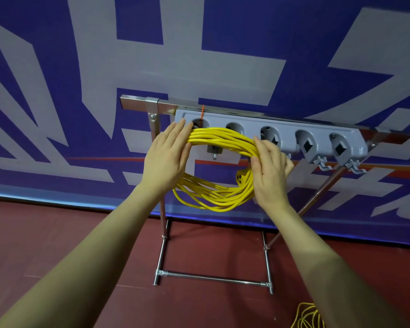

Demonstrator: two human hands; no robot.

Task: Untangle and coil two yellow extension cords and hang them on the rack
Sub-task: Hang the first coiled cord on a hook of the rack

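Bottom right corner of frame: second yellow cord (308, 316), loose on the red floor (57, 245), partly cut off by the edge. Both my forearms reach up from the lower corners toward the middle. Left hand (166, 157): fingers straight and together, palm pressed against the left side of the coiled yellow cord (213, 195), thumb under the top strands. Right hand (270, 166): fingers curled round the coil's right side, gripping the bundled loops; a yellow socket end shows just left of this hand. Coil hangs at mid-frame, its top draped over the left end of the grey holder (270, 131), which has five rounded slots and small hooks below. An orange tie sits at the first slot. Holder is mounted on the chrome rack (161, 233), whose feet rest on the floor. Behind: blue banner (57, 67) with large pale characters, too cropped to read. No brand or label legible.
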